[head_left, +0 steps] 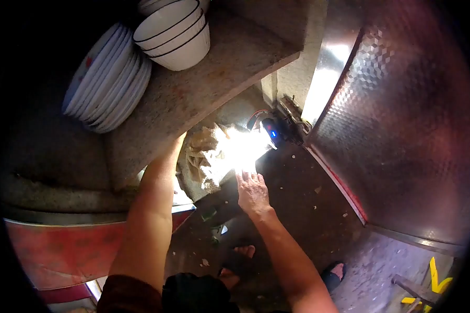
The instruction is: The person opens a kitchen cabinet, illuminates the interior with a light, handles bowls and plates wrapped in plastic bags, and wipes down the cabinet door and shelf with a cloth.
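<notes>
The right hand (pixel 253 193) reaches into bright glare (pixel 245 150) by what seems a crumpled cloth (pixel 197 151), just past the shelf's (pixel 219 78) edge; I cannot tell whether it grips anything. The left hand is hidden behind the shelf, its grip unseen. Plates (pixel 112 81) and bowls (pixel 180 44) sit stacked there.

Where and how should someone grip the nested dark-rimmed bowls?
Probably around the tapered wall of the lowest bowl, coming from the open edge of the shelf: the wall narrows below its rim, while stacked plates crowd the picture's left side.
</notes>
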The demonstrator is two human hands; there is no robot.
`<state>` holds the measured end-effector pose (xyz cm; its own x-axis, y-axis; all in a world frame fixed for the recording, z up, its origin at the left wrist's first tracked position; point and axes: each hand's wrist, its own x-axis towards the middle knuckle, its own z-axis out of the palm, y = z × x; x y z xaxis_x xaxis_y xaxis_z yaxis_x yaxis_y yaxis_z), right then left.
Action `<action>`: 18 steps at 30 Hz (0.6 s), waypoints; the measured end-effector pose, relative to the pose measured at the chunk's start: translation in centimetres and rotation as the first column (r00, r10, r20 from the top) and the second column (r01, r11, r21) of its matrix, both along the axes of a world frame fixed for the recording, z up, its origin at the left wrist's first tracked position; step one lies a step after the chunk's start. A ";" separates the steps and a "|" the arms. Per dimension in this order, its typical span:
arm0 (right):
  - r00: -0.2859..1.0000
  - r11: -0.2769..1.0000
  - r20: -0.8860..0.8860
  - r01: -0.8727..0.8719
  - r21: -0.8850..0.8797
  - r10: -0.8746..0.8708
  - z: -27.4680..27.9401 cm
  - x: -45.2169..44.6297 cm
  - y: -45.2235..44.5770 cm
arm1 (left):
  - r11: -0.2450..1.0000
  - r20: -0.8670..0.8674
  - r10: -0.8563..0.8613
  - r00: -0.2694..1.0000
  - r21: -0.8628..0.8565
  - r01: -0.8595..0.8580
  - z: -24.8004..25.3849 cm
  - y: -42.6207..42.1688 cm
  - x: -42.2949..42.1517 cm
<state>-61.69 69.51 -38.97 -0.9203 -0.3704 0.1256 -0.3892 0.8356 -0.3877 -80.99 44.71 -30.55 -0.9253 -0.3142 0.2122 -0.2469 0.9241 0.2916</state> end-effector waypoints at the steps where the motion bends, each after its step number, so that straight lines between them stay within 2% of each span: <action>1: 1.000 1.000 -0.008 0.001 -0.004 -0.001 0.0 0.0 0.0 | 1.000 0.000 0.022 1.000 0.016 -0.022 -0.4 -0.5 0.2; 2: 1.000 1.000 -0.015 0.003 -0.009 -0.003 0.1 0.0 0.0 | 0.999 -0.006 0.040 0.999 0.035 -0.039 -0.7 -0.5 0.6; 5: 1.000 0.992 0.022 0.003 0.129 -0.006 0.4 -0.1 -0.1 | 0.994 -0.009 0.087 0.996 0.064 -0.087 -1.5 -0.5 1.6; 7: 1.000 0.992 0.023 0.011 0.124 -0.014 0.1 -0.1 -0.1 | 0.994 -0.006 0.101 0.995 0.047 -0.100 -2.0 0.2 2.7; 8: 1.000 0.993 0.019 0.018 0.119 -0.020 0.1 -0.2 -0.2 | 0.996 -0.002 0.081 0.997 -0.026 -0.081 -2.1 0.9 3.3; 9: 1.000 0.994 0.017 0.015 0.112 -0.017 0.1 -0.2 -0.2 | 0.982 0.012 0.011 1.000 -0.191 -0.008 -2.3 1.8 4.0; 10: 1.000 0.995 0.018 0.010 0.101 -0.012 0.0 -0.2 -0.2 | 0.884 0.031 -0.093 0.995 -0.457 0.097 -2.6 3.0 4.7; 11: 1.000 0.996 0.022 0.003 0.092 -0.005 0.0 -0.1 -0.3 | 0.698 0.034 -0.178 0.983 -0.700 0.151 -2.8 4.2 5.4; 12: 0.999 0.995 0.035 0.008 0.103 -0.011 0.4 -0.2 -0.5 | 0.829 -0.052 -0.197 0.979 -0.541 0.138 -2.9 6.9 6.0; 13: 0.999 0.993 0.044 0.018 0.114 -0.024 1.2 -0.7 -0.4 | 0.812 -0.175 -0.189 0.966 -0.581 0.053 -5.4 7.6 6.4; 14: 0.998 0.992 0.059 0.021 0.124 -0.028 1.9 -1.0 -0.6 | 0.860 -0.133 0.008 0.991 -0.504 -0.075 -7.8 9.2 7.8; 15: 0.996 0.999 0.077 0.041 0.028 -0.043 2.4 -1.5 -0.7 | 0.899 -0.098 0.071 0.993 -0.426 -0.107 -9.5 10.7 10.2; 16: 0.993 0.995 0.096 0.073 -0.068 -0.066 2.8 -2.3 -0.7 | 0.911 -0.040 0.024 0.999 -0.410 -0.039 -12.9 10.2 12.1; 17: 0.989 0.981 0.117 0.113 -0.160 -0.094 2.8 -3.1 -0.6 | 0.952 -0.084 -0.030 0.996 -0.305 0.003 -12.6 11.8 13.9; 18: 0.993 0.952 -0.006 0.114 -0.283 -0.121 2.3 -3.6 -0.6 | 0.959 -0.040 -0.064 0.997 -0.279 0.050 -13.0 11.4 13.8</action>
